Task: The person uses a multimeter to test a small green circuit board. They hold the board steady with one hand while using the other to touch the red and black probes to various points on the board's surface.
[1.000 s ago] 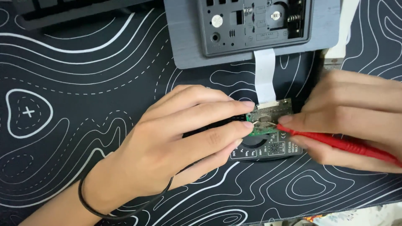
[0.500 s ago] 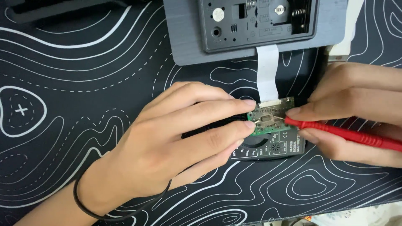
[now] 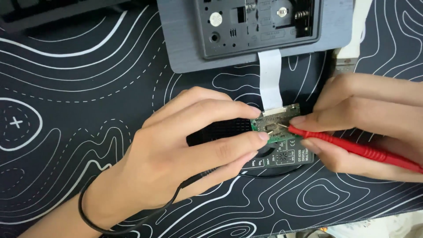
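A small green circuit board (image 3: 276, 121) lies on top of a dark multimeter (image 3: 286, 156) and is joined by a white ribbon cable (image 3: 269, 77) to a grey device (image 3: 185, 39) with its back open. My left hand (image 3: 194, 154) pinches the board's left edge with its fingertips. A black cord (image 3: 198, 176) runs out from under its palm. My right hand (image 3: 365, 123) holds a red test probe (image 3: 352, 147) like a pen, with the tip touching the board's middle.
Everything rests on a black mat with white contour lines (image 3: 66, 110). A black band circles my left wrist (image 3: 83, 211). A dark keyboard edge (image 3: 53, 11) sits at the top left, and a pale object (image 3: 352, 48) stands at the upper right.
My right hand has shifted up slightly and the red probe's tip has moved a little left on the board. My left hand stays on the board's edge.
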